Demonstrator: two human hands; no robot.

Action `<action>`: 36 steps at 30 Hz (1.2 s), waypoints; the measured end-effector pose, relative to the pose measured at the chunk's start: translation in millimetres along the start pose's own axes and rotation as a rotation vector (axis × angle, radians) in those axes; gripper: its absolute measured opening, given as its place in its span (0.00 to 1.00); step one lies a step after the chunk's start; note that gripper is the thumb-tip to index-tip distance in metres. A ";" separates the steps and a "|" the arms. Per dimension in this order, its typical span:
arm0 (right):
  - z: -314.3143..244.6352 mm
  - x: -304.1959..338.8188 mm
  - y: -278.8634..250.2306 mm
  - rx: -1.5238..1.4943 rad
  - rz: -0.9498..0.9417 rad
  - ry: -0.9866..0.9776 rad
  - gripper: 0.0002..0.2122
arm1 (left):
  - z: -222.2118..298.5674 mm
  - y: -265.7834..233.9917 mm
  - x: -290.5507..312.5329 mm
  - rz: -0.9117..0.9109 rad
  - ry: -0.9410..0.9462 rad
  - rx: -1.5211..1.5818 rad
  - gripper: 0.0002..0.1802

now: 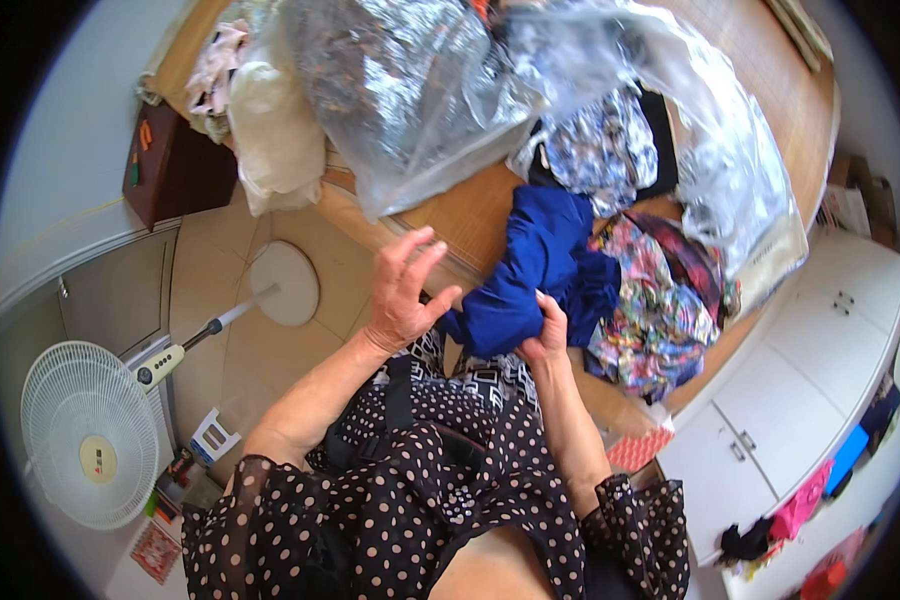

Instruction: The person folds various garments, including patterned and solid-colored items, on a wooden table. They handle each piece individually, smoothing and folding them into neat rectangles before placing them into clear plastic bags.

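A bunched royal-blue garment (525,270) hangs over the near edge of the bed in front of me. My right hand (547,330) grips its lower right part, thumb on top and fingers partly hidden in the folds. Just left of the cloth, my left hand (406,285) is raised with its fingers apart and nothing in it; the thumb is close to the garment's left side. Beside the blue garment on the right lies a crumpled multicoloured floral cloth (660,310). Behind it sits a blue-and-white patterned cloth (600,145).
Large clear plastic bags (400,90) cover the bed's far part. A cream bag (270,130) hangs over its left edge. On the left stands a white pedestal fan (95,430), its round base (284,283) on the tiled floor. White cabinets (770,400) line the right side.
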State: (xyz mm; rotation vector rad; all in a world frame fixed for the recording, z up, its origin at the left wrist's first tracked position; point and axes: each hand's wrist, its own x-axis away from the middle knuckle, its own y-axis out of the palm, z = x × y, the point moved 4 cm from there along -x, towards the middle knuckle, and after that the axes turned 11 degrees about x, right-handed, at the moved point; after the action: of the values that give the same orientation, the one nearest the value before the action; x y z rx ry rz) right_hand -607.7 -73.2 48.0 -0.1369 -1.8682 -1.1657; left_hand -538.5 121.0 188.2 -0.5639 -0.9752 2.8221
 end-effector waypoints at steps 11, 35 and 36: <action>-8.0 -49.9 99.1 -0.045 -0.258 -0.054 0.17 | -53.2 -45.3 -83.2 0.072 -0.096 -0.066 0.17; -47.4 -310.5 415.6 0.617 -0.308 -0.450 0.25 | -48.7 -85.6 -138.1 -0.068 0.190 0.225 0.17; -42.5 -306.0 426.4 0.831 -0.292 -0.489 0.25 | -52.5 -87.8 -137.4 -0.081 0.180 0.244 0.18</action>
State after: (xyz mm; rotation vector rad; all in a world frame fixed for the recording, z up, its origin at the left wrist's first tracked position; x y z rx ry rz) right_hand -184.2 233.0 112.5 0.3585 -2.7312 -0.4596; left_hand -393.6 191.0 246.7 -0.7138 -0.5971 2.7064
